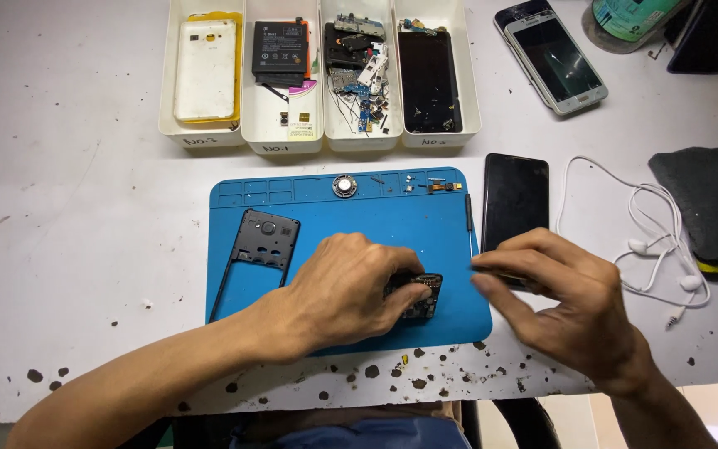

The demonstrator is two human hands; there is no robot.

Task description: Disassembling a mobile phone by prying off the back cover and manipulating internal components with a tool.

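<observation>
My left hand rests on the blue work mat and pinches a small dark circuit board against it. My right hand hovers just right of the board at the mat's right edge, fingers pinched on a thin tool whose tip barely shows near the thumb. A black phone mid-frame lies on the mat's left side. A small round speaker and tiny loose parts sit along the mat's top strip. A thin black screwdriver lies along the mat's right edge.
A black phone lies right of the mat, with white earphones and a dark cloth further right. Several white bins at the back hold a white back cover, a battery, boards and a screen. Two phones lie at the back right.
</observation>
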